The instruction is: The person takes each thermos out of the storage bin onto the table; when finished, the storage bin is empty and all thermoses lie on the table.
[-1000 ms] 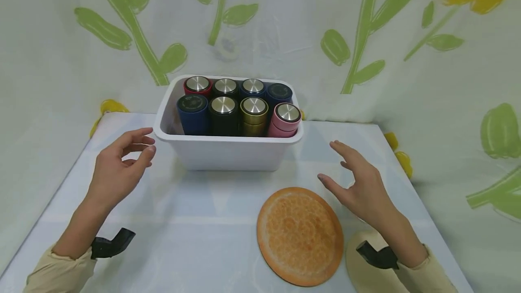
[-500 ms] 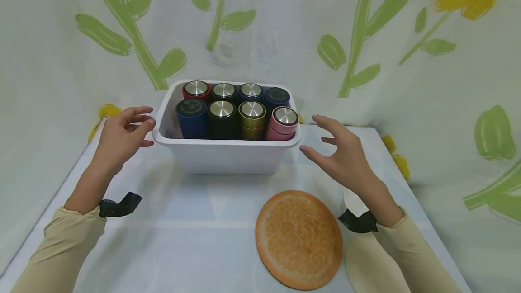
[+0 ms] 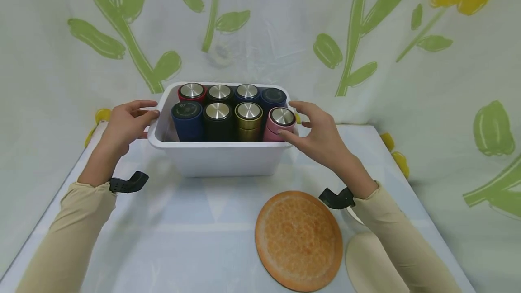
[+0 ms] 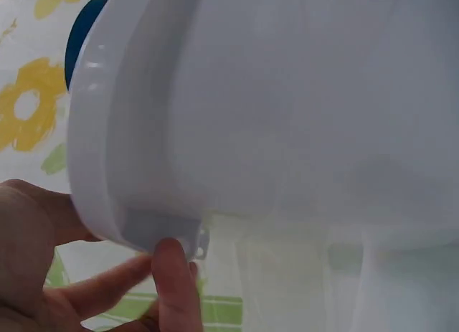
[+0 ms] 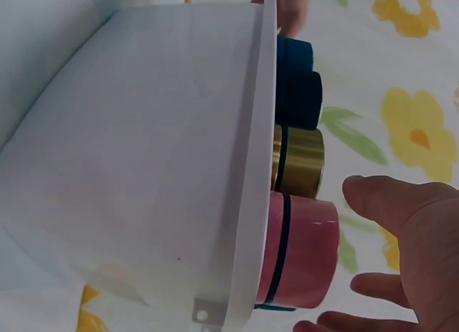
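A white plastic bin [image 3: 220, 159] stands on the table, packed with several upright thermos bottles in two rows. At its left end my left hand [image 3: 126, 125] holds the rim, thumb over it and fingers below, as the left wrist view shows. My right hand [image 3: 319, 134] is at the front right corner, thumb and fingers spread about the pink thermos bottle [image 3: 272, 132]. In the right wrist view a gap shows between the thumb and that pink bottle. Next to it are a gold bottle [image 3: 249, 128], a black bottle [image 3: 217, 128] and a navy blue bottle [image 3: 188, 123].
A round, bread-patterned mat [image 3: 299, 241] lies on the table [image 3: 183, 238] in front of the bin. To its right is a beige flat item [image 3: 368, 261], partly under the right sleeve, near a white round thing. A flower-patterned curtain [image 3: 268, 26] rises behind.
Both hands have moved forward to the bin. The left has reached and taken hold of the left rim; the right has moved left to the pink thermos bottle. The bottles remain in the bin.
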{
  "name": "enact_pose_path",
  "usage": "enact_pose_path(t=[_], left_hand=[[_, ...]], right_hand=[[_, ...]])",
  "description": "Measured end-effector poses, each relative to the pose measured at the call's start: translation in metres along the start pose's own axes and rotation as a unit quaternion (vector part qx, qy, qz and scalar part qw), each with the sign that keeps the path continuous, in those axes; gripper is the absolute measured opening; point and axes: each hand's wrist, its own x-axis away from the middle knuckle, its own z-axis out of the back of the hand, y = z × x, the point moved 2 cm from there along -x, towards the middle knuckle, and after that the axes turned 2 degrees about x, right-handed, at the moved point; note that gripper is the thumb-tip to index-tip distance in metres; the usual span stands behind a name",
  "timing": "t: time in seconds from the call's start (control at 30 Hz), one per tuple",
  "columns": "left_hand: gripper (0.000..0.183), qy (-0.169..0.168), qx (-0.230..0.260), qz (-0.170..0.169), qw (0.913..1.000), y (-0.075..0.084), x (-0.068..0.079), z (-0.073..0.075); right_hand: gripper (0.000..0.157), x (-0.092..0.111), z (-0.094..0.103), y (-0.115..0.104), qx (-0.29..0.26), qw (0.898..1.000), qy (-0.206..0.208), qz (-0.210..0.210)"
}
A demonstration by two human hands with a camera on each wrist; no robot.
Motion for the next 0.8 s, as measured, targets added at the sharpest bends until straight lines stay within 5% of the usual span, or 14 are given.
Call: enact_pose_path(t=[0.3,0.8], left_hand=[[0.058,-0.001,0.02,0.019,0.9996,0.0,-0.017,-0.006],[0.052,0.002,0.039,0.019,0.999,0.001,-0.018,-0.003]], right_hand=[[0.059,-0.012,-0.012,-0.001,0.019,0.999,-0.022,-0.02],[0.062,-0.018,-0.02,-0.001,0.075,0.996,-0.035,-0.027]])
